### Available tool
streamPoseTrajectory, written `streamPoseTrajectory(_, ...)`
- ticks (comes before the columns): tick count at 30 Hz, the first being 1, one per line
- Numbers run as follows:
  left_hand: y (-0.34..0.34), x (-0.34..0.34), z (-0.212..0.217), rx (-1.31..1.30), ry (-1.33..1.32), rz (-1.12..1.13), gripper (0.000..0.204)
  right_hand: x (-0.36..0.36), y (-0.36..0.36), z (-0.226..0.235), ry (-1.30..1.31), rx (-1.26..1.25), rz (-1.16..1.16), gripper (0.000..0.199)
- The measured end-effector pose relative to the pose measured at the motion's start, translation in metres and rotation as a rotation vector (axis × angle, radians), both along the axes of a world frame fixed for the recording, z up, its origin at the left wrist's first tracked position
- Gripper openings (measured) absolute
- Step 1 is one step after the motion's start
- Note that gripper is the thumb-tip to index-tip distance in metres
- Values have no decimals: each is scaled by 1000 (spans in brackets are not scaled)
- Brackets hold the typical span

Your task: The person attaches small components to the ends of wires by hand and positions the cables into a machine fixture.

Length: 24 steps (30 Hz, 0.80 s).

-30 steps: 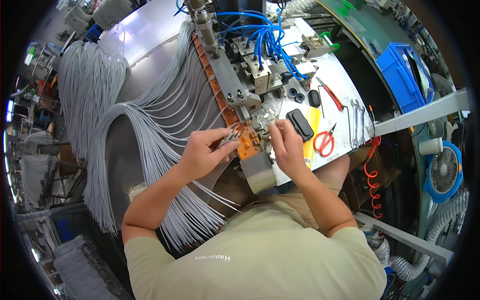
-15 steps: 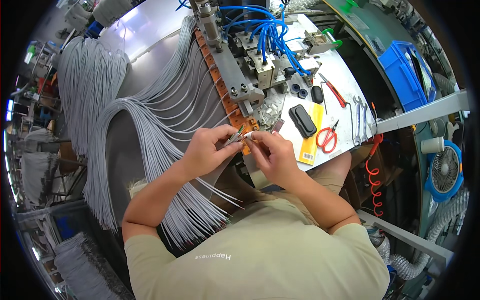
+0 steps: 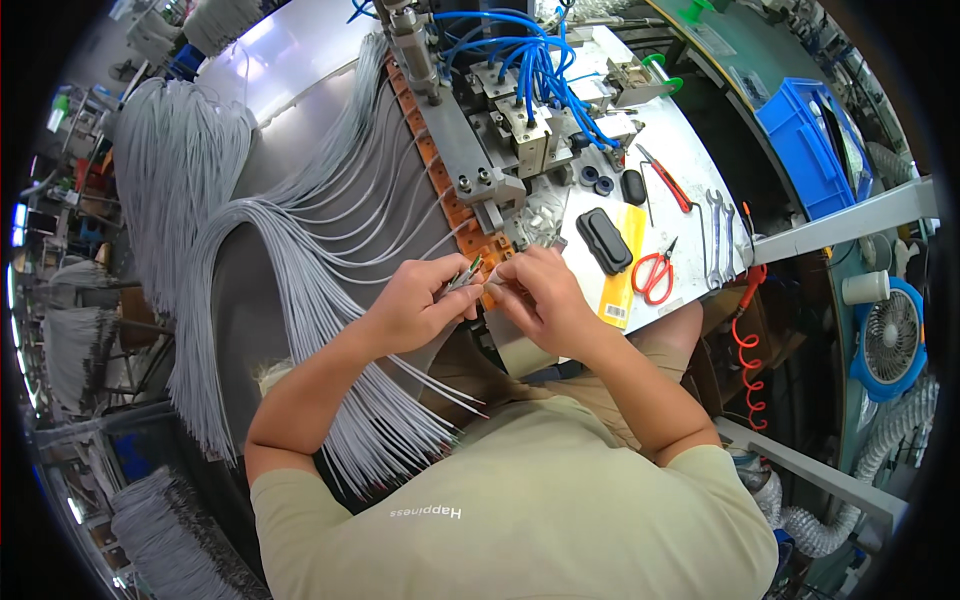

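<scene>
In front of my body, my left hand [image 3: 418, 305] is closed in a pinch on a grey cable end with thin coloured wires [image 3: 474, 268], green among them, showing past the fingertips. Close beside it on the right, my right hand [image 3: 543, 300] is pinched shut at the wire ends; a small whitish bit shows at its fingertips, too small to name. Just beyond both hands lies the near end of an orange fixture strip [image 3: 470, 240], with several grey cables seated along it. A thick bundle of grey cables [image 3: 270, 225] drapes to the left, its ends hanging beside my left forearm.
A metal press machine [image 3: 480, 160] with blue air hoses [image 3: 545, 75] stands beyond the strip. On the white table lie a black case [image 3: 604, 241], a yellow packet [image 3: 622, 275], red-handled scissors [image 3: 655, 276], a red knife [image 3: 668, 182] and wrenches [image 3: 715, 240]. A blue fan [image 3: 888, 340] stands right.
My right hand has shifted slightly, its fingers curling in more at the wire ends. The white bit at its fingertips shows less. My left hand stays nearly in place.
</scene>
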<state>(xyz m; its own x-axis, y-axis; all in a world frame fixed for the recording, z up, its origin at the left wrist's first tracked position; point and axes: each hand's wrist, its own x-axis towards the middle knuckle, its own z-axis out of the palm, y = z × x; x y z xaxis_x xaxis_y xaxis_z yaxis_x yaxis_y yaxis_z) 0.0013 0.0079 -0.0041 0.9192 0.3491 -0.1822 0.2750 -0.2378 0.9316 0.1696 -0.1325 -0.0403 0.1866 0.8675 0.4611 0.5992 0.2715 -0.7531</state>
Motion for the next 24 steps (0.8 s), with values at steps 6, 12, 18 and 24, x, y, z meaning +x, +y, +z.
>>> streamPoseTrajectory(6, 0, 2, -1, 463, -194, -27, 18, -5, 3, -3, -73, 89, -85, 11)
streamPoseTrajectory(12, -16, -3, 29, 292, -131, 113, 19, 12, 11, -31, 313, -147, -307, 14)
streamPoseTrajectory(18, -5, 5, -7, 519, -169, -25, 28, 17, 18, -41, 655, -192, -196, 18)
streamPoseTrajectory(24, -5, 6, -13, 827, -333, -68, 30, 23, 21, -44, 978, -359, -139, 18)
